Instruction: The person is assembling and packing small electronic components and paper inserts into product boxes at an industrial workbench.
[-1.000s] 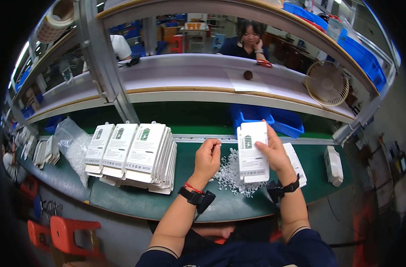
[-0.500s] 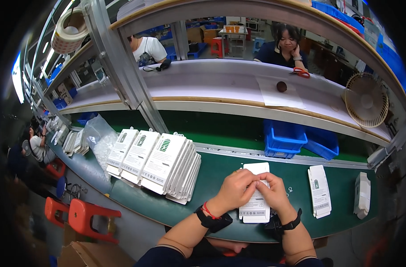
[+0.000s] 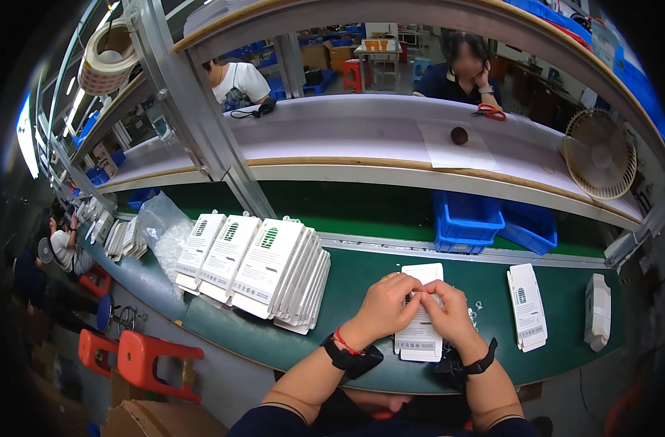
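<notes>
A flat white printed carton (image 3: 418,347) lies on the green bench top in front of me, partly covered by my hands. Over its middle, my left hand (image 3: 385,304) is closed, thumb and fingers pinched together. My right hand (image 3: 450,315) meets it fingertip to fingertip, also pinched. Whatever is between the fingertips is too small or too hidden to name. Just beside my right hand lie small white looped pieces (image 3: 479,304). Several stacked flat white cartons (image 3: 263,273) stand in leaning rows to the left.
Another flat carton (image 3: 528,309) lies to the right, with a white bundle (image 3: 598,313) beyond it. Blue bins (image 3: 467,218) stand at the back under a shelf (image 3: 332,138). A clear plastic bag (image 3: 165,226) sits left of the stacks. Across the shelf a person (image 3: 460,80) sits.
My hands stay pinched together over the carton with hardly any movement. The whole view has shifted slightly; a few more of the small white pieces show beside my right hand.
</notes>
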A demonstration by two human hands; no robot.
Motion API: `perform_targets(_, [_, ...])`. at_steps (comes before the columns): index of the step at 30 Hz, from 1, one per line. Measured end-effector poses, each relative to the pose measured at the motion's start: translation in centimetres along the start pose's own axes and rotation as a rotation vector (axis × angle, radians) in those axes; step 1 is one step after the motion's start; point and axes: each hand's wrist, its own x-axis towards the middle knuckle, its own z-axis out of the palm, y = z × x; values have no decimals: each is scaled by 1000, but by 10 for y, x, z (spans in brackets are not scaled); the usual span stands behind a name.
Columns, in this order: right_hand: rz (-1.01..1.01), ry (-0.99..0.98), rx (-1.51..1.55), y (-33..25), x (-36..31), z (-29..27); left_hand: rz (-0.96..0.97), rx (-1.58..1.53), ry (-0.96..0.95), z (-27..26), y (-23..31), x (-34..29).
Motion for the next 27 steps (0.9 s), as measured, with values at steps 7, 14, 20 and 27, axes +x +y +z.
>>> perform_targets(7, [-21,59,-3,5,-1,1,-26,44,-8,1,0,-1])
perform_targets(14, [-46,104,-67,0,-2,0,-57,45,-11,1,1,-1])
perform_targets(20, [-45,101,-82,5,-1,2,-58,49,-51,0,0,-1])
perform_targets(27, [-58,107,-98,3,-1,0,-35,74,-49,2,-2,0])
